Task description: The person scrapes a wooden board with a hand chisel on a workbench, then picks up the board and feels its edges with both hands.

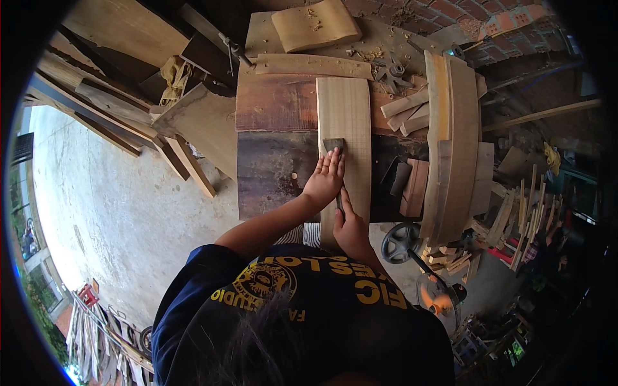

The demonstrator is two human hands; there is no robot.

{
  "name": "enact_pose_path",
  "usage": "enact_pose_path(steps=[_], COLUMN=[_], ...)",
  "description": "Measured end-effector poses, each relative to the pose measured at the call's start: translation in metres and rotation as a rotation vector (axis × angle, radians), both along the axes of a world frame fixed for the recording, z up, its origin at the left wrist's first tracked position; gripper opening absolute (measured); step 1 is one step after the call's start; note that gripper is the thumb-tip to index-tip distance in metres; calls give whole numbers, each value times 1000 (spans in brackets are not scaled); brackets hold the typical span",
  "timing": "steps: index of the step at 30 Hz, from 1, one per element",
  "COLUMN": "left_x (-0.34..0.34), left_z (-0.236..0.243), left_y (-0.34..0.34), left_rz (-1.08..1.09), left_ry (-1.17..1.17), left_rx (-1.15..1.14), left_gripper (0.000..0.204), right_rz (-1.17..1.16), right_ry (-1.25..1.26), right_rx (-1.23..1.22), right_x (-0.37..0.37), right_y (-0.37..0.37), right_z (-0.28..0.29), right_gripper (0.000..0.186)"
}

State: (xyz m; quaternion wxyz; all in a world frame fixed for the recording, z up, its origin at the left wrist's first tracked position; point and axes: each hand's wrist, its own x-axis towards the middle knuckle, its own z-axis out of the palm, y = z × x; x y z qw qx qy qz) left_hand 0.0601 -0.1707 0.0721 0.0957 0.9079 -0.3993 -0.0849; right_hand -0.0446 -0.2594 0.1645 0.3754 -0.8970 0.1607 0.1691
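A pale curved wooden board lies lengthwise on the dark workbench. My left hand presses flat on a small dark scraper blade that rests on the board. My right hand grips the tool's lower end near the board's close edge, just below the left hand. Both forearms come in from below, over my dark shirt.
Curved wooden pieces stand stacked at the bench's right. Another curved board and a star-shaped metal knob lie at the far end. Planks lean at the left over the concrete floor. A hand wheel sits lower right.
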Motion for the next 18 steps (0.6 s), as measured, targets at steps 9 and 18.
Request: enact_pose_path(steps=[9, 18], left_x=[73, 168], left_z=[-5, -15], left_y=[-25, -43], left_rz=[14, 80], left_ry=[5, 79], left_rx=[16, 74], left_gripper=[62, 55], right_rz=[-149, -119], right_ry=[129, 48], right_rx=[46, -70], right_x=[78, 161], right_y=[-13, -18], right_z=[5, -14], right_gripper=[51, 51])
